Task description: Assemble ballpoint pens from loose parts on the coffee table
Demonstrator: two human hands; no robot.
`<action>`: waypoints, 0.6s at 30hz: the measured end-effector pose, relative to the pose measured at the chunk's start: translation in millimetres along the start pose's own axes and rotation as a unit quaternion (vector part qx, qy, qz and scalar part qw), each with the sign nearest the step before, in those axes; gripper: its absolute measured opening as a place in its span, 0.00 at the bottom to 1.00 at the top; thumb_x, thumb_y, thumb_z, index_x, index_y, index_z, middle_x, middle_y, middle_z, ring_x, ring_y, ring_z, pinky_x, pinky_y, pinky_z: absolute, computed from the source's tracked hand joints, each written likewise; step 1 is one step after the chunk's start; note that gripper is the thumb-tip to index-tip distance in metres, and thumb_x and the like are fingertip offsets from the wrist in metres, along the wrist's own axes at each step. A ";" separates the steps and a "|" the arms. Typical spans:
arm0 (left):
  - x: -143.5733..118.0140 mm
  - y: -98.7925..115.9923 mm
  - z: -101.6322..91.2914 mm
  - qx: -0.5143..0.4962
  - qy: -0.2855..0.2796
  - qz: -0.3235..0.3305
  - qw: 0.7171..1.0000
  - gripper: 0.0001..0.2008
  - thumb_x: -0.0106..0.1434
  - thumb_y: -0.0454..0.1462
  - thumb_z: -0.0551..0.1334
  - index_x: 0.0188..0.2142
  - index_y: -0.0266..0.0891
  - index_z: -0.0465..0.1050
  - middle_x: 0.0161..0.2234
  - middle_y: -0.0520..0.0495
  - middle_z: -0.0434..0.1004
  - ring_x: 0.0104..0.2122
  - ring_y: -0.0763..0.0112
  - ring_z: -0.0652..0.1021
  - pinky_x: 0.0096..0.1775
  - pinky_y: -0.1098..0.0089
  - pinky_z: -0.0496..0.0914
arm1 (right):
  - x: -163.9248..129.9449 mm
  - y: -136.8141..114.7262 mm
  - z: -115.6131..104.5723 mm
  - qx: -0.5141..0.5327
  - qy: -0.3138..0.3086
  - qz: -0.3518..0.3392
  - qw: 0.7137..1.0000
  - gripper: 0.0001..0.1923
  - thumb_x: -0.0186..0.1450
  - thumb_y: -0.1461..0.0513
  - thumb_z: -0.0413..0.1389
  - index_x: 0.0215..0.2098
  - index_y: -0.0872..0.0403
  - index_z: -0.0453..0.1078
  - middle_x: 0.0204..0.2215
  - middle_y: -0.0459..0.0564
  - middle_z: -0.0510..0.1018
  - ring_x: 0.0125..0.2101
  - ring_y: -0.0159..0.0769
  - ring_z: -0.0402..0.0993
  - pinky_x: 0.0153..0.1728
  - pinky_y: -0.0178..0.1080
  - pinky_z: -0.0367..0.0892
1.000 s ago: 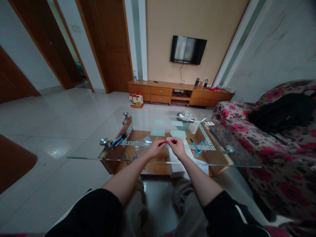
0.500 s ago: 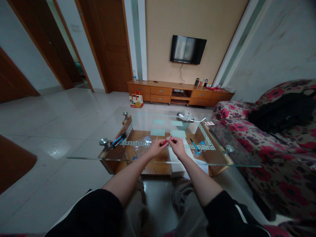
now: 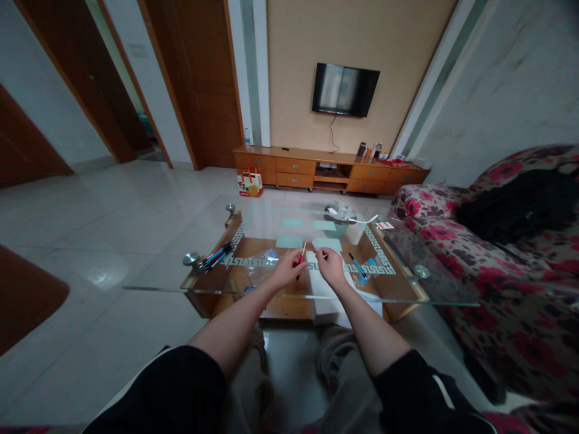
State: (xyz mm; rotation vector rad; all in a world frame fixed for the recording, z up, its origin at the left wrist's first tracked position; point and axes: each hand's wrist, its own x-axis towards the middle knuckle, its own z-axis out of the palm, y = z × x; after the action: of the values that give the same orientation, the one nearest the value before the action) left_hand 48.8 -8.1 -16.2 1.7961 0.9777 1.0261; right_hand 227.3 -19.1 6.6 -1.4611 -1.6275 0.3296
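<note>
Above the glass table (image 3: 149, 289), my left hand (image 3: 287, 269) pinches a slim red pen part (image 3: 301, 258). A thin white tip rises from its top, and its dark lower end shows below the fingers. Just to the right, apart from the red part, my right hand (image 3: 330, 266) has its thumb and fingers pressed together. Whatever it pinches is too small to make out. On the left of the glass lies a bunch of pens (image 3: 216, 257), blue and black. A single blue pen (image 3: 357, 265) lies to the right of my hands.
A clear plastic bag (image 3: 260, 268) lies left of my hands. A white box (image 3: 326, 303) is below my right hand. Farther back stands a basket (image 3: 340, 228) with a white strip beside it. A flowered sofa (image 3: 434, 223) borders the table's right side.
My hands have moved apart, the right one going slightly right. The red part, which lay between both hands, now stands more upright in my left hand alone.
</note>
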 end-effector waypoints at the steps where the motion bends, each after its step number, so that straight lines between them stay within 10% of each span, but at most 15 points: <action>1: 0.0 -0.3 0.0 -0.007 0.006 -0.005 1.000 0.24 0.63 0.42 0.63 0.57 0.37 0.67 0.26 0.51 0.76 0.23 0.70 0.75 0.27 0.72 0.69 | 1.9 2.8 -4.1 -0.017 0.019 0.007 1.000 0.19 0.71 0.55 0.46 0.37 0.55 0.78 0.32 0.53 0.81 0.34 0.40 0.75 0.38 0.39 0.66; 9: -1.9 2.2 -0.7 -0.015 0.022 -0.012 1.000 0.18 0.64 0.42 0.62 0.51 0.38 0.67 0.27 0.52 0.76 0.22 0.71 0.75 0.26 0.73 0.68 | -6.8 11.0 -18.5 -0.234 -0.051 -0.037 0.970 0.18 0.66 0.61 0.54 0.53 0.51 0.72 0.53 0.58 0.68 0.51 0.49 0.63 0.51 0.47 0.59; 18: -1.7 -3.1 -1.0 -0.001 0.011 -0.026 1.000 0.19 0.64 0.44 0.61 0.52 0.39 0.66 0.28 0.51 0.76 0.24 0.69 0.77 0.29 0.70 0.70 | -9.9 19.3 -3.1 -0.319 -0.144 -0.057 0.935 0.14 0.64 0.60 0.59 0.48 0.44 0.76 0.61 0.55 0.59 0.57 0.54 0.53 0.52 0.53 0.53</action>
State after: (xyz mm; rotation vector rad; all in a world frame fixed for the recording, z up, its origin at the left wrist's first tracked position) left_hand 46.6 -8.2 -19.2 1.7517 1.0317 1.0160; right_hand 241.3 -23.9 -9.5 -1.8408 -2.1786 -0.0743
